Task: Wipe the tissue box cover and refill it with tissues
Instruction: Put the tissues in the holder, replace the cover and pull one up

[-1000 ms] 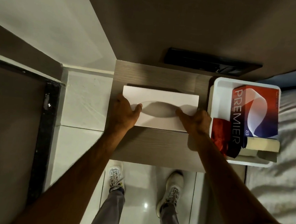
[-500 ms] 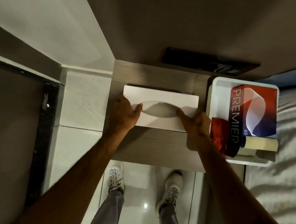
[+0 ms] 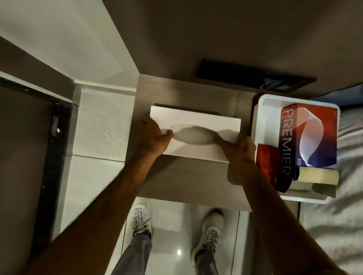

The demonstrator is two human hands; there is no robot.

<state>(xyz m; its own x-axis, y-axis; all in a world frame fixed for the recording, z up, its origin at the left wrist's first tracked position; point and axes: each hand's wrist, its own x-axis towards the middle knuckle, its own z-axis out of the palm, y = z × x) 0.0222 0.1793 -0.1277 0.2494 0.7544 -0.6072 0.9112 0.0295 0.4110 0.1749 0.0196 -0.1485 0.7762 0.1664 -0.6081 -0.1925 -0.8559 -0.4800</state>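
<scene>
A white tissue box cover point(image 3: 195, 119) with an oval slot lies on the wooden bedside table point(image 3: 192, 181). My left hand point(image 3: 152, 138) grips its left end, thumb at the slot's edge. My right hand point(image 3: 239, 149) grips its right end the same way. To the right, a red-and-blue tissue box point(image 3: 309, 135) marked PREMIER lies in a white tray point(image 3: 264, 108), with a red cloth point(image 3: 265, 162) beside it.
A pale sponge-like block point(image 3: 318, 176) lies at the tray's near end. A dark switch panel point(image 3: 255, 79) is on the wall behind the table. A bed with white sheets point(image 3: 343, 213) is at the right. My feet stand on glossy white floor tiles point(image 3: 96, 174).
Both hands stay on the cover's ends. The cover has hardly shifted on the table.
</scene>
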